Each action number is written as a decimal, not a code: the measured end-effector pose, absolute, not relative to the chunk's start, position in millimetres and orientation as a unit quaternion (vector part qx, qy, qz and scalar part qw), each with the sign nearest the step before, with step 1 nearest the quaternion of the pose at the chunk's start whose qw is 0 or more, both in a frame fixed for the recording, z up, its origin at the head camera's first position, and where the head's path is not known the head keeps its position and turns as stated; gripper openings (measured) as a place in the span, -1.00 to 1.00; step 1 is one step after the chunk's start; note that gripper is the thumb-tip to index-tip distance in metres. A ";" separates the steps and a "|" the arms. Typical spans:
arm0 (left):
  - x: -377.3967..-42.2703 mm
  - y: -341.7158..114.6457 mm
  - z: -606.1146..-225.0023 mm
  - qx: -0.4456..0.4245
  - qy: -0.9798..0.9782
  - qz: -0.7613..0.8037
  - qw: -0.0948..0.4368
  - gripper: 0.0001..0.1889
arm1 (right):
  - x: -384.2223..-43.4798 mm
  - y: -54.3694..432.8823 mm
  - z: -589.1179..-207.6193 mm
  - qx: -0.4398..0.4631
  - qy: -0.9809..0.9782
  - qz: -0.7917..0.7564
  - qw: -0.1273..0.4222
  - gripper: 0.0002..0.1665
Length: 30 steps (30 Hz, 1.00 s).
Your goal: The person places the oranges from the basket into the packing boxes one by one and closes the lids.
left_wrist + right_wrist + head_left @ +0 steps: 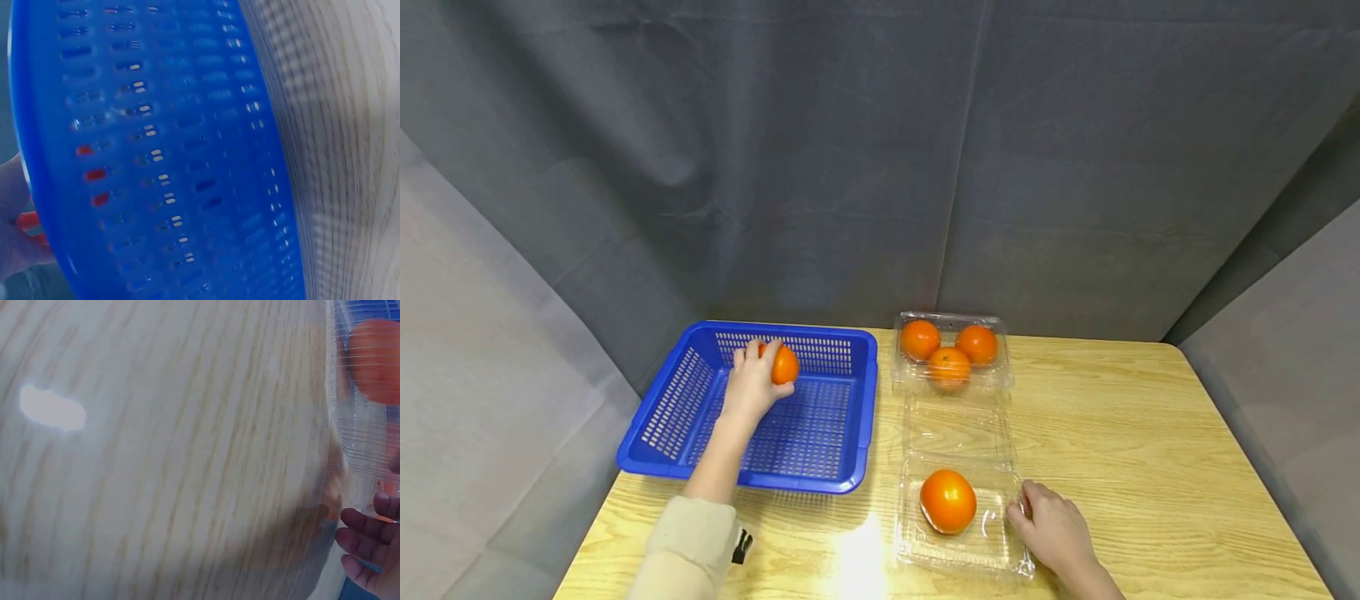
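Observation:
My left hand (751, 385) grips an orange (786, 365) inside the blue plastic basket (867, 408), above its floor. In the left wrist view, the slotted basket wall (187, 137) hides most of that hand and fruit. A clear plastic container (992, 550) lies open on the table, with one orange (948, 501) in its near section. At that section's right edge, my right hand (1054, 527) holds the rim, thumb on the inner side and fingers (369, 540) outside. Behind it, three oranges (950, 368) sit in clear plastic; I cannot tell whether both parts join.
The wooden table (1120, 433) extends to the right of the container. A dark grey curtain (850, 167) hangs behind the table's back edge. Lighter grey panels (482, 358) stand along both sides. The basket stands at the left, close to the container.

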State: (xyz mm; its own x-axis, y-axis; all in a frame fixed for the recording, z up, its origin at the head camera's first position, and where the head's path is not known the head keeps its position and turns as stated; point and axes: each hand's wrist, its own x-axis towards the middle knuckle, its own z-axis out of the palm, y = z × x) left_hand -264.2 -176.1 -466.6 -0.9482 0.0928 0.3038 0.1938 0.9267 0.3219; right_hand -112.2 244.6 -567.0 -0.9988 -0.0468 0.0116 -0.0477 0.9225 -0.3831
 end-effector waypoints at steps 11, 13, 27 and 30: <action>-254.6 -152.7 -456.3 -0.121 -0.956 -0.189 0.187 -0.34 | -111.6 244.2 -566.0 0.027 -0.980 0.197 0.004 -0.72; -252.3 -147.1 -453.8 -0.132 -0.953 -0.193 0.194 -0.35 | -111.4 243.9 -565.8 0.027 -0.980 0.198 0.005 -0.72; -236.3 -115.4 -447.7 -0.193 -0.933 -0.199 0.228 -0.37 | -111.4 244.1 -566.7 0.019 -0.979 0.200 -0.007 -0.71; -232.6 -107.6 -445.1 -0.210 -0.928 -0.197 0.235 -0.36 | -111.7 244.1 -566.3 0.020 -0.979 0.201 -0.005 -0.71</action>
State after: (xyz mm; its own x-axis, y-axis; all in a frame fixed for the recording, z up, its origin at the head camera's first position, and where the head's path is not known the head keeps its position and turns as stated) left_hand -232.6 -107.6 -445.1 -0.8007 0.2977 0.5199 0.4833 0.8338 0.2668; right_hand -111.7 244.1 -566.3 -0.9992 -0.0402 -0.0019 -0.0362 0.9186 -0.3936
